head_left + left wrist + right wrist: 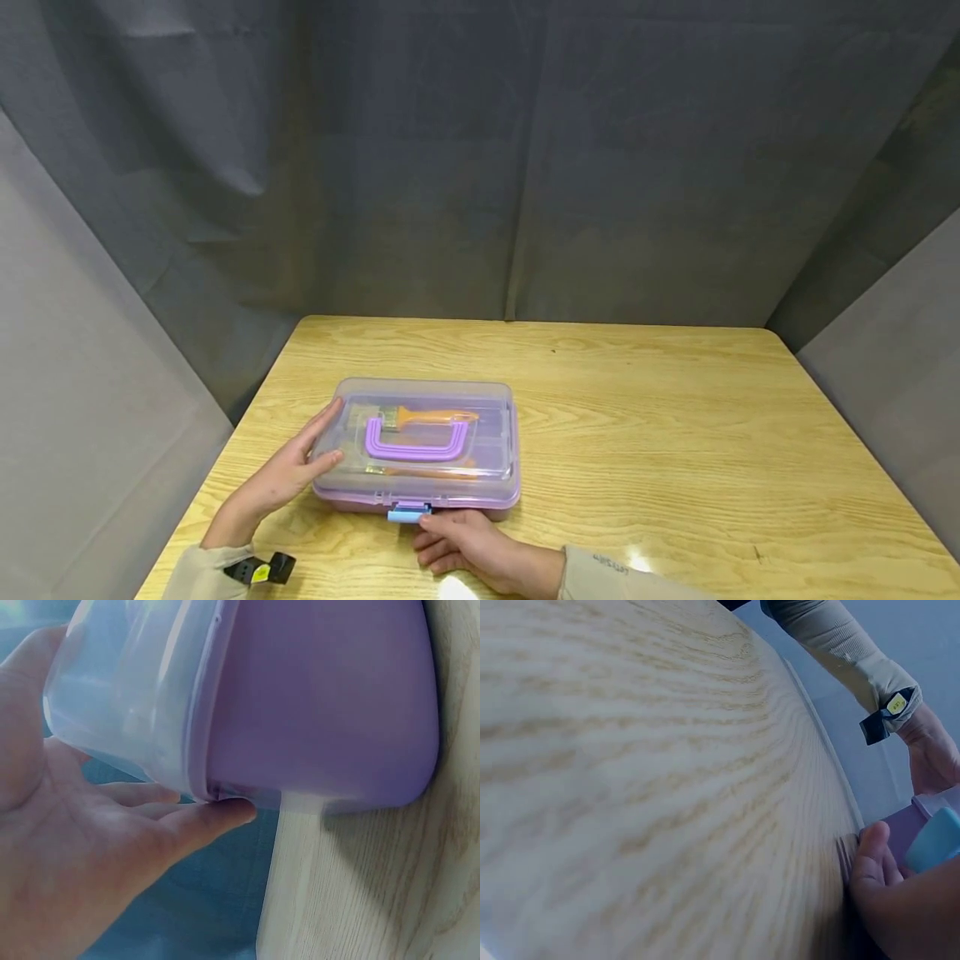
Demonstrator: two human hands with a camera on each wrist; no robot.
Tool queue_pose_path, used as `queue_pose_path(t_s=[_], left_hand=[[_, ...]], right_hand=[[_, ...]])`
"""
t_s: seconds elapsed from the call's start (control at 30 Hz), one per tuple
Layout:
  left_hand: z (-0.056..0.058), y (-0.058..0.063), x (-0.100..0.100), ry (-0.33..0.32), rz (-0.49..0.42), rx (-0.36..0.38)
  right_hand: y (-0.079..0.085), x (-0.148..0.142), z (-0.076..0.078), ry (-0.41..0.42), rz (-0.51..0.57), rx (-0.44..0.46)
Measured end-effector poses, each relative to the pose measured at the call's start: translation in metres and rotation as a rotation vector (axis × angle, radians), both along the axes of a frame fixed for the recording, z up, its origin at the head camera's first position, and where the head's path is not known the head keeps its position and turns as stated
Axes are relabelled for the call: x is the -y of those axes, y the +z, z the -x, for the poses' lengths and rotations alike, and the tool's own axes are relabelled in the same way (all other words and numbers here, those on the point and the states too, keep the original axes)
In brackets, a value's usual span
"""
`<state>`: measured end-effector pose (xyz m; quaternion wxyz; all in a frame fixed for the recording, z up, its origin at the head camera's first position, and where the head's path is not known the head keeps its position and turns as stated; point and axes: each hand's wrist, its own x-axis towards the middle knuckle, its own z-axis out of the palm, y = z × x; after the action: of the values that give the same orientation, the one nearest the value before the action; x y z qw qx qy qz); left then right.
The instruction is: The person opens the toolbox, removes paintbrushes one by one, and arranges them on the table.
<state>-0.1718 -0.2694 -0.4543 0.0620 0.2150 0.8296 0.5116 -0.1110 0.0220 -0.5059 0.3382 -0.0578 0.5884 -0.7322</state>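
Observation:
A purple plastic box point(491, 502) with a clear lid point(427, 392) and a purple carry handle point(415, 453) sits on the table. Through the lid shows a paintbrush point(431, 417) with an orange handle, and a second orange handle lies nearer the front. My left hand point(281, 477) rests against the box's left end, thumb and fingers spread over the lid and rim. At the front, the thumb of my right hand point(480, 546) is at the blue latch point(405, 516), its other fingers curled below. The latch juts outward, and the lid sits down on the box.
The wooden table point(660, 442) stretches away to the right of the box. Dark cloth point(420, 167) hangs behind it, and grey panels stand on both sides. A black strap point(258, 570) with a yellow label is on the left wrist.

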Motion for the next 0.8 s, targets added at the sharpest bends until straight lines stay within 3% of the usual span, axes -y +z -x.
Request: queue_pose_path(t_s=[0.1,0.2,0.37,0.47,0.57,0.7,0.8], left_hand=[[0.001,-0.001,0.000,0.006,0.013,0.002],[0.000,-0.002,0.001,0.010,0.021,0.008],[-0.002,-0.002,0.002,0.013,0.013,0.008],[-0.003,-0.003,0.001,0.009,0.007,-0.006],[-0.004,-0.003,-0.001,0.005,0.003,-0.011],[-0.005,-0.004,-0.002,0.010,-0.003,-0.008],[-0.005,-0.005,-0.002,0.021,-0.007,0.002]], right_hand=[[0.003,-0.007,-0.001,0.020,-0.047,-0.068],[0.010,-0.019,-0.003,0.090,-0.101,-0.205],[0.031,-0.045,-0.004,0.266,-0.237,-0.599],[0.047,-0.060,-0.002,0.299,-0.348,-0.846],[0.057,-0.074,0.002,0.224,-0.402,-1.067],[0.059,-0.087,0.012,-0.036,-0.427,-1.358],[0.053,-0.092,0.021,-0.206,-0.470,-1.492]])
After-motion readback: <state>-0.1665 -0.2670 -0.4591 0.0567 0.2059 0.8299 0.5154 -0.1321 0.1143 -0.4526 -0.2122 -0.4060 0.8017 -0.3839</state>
